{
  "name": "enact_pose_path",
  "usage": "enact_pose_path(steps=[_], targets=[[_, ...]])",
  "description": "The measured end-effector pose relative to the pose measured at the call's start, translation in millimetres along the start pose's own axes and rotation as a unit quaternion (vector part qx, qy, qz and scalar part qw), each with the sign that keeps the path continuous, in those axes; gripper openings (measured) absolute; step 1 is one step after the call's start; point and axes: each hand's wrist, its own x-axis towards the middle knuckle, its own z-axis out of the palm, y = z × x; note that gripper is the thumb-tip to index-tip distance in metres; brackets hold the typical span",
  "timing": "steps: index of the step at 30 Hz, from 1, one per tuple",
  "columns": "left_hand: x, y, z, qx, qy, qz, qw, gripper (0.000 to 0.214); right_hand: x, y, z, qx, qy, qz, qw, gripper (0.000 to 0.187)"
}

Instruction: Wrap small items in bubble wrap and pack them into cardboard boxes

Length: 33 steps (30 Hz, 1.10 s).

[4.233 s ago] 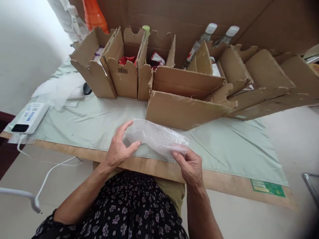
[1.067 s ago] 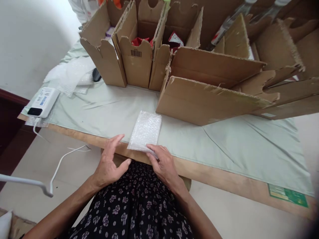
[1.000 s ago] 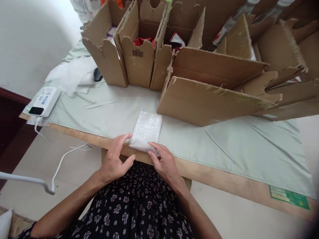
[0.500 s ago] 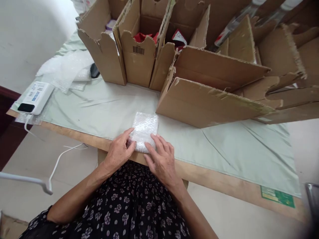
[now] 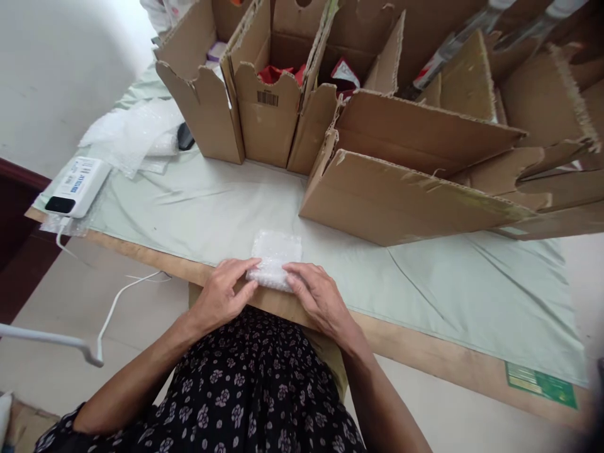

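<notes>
A small sheet of clear bubble wrap (image 5: 277, 246) lies near the table's front edge, its near part folded over into a thicker band. My left hand (image 5: 229, 286) pinches the left end of that band between thumb and fingers. At the right end, my right hand (image 5: 318, 296) holds it the same way, fingertips on top and thumb at the near side. Whether anything is wrapped inside cannot be made out.
Cardboard bins (image 5: 264, 119) holding packets stand along the back. A longer cardboard box (image 5: 401, 195) juts forward on the right. More bubble wrap (image 5: 136, 129) and a white power bank (image 5: 80, 187) with a cable lie left, on the green cloth (image 5: 198, 201).
The bubble wrap's near part has been folded over, so the piece looks shorter. My right hand has moved from lying over its surface to gripping its right end. The view has shifted slightly.
</notes>
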Motion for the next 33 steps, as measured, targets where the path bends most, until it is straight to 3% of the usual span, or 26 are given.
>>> enact_pose_path(steps=[3,6,11,14,18,21,25,27,29,31,33], targets=[[13,-7,6.9,-0.013,0.024,-0.081,0.996,0.033,0,5,3,-0.014,0.045,-0.006,0.999,0.034],[26,-12,13.0,-0.015,0.039,-0.121,0.992,0.033,2,14,11,-0.057,0.083,-0.004,0.995,0.038],[25,-10,12.5,-0.060,0.100,-0.172,0.978,0.045,19,22,15,-0.038,0.097,0.106,0.989,0.033],[15,-5,8.7,-0.173,0.090,-0.244,0.950,0.059,26,21,10,-0.007,0.080,0.139,0.987,0.036],[16,1,14.2,-0.345,0.043,-0.315,0.883,0.080,25,20,2,0.032,0.066,0.142,0.987,0.035],[29,5,26.3,-0.409,0.046,-0.305,0.859,0.089,21,20,1,0.035,0.046,0.122,0.991,0.032],[39,14,35.1,-0.435,0.051,-0.271,0.857,0.092,9,21,1,0.049,0.051,0.106,0.992,0.030],[37,18,32.5,-0.431,0.042,-0.247,0.867,0.091,1,23,-1,0.078,0.102,0.113,0.985,0.041],[33,23,27.5,-0.431,0.022,-0.225,0.874,0.090,-8,26,-4,0.132,0.130,0.119,0.975,0.064],[30,27,23.7,-0.441,-0.012,-0.209,0.872,0.088,-15,28,-8,0.220,0.094,0.117,0.964,0.082],[30,30,23.4,-0.451,-0.044,-0.200,0.868,0.085,-19,27,-12,0.292,0.040,0.109,0.949,0.081]])
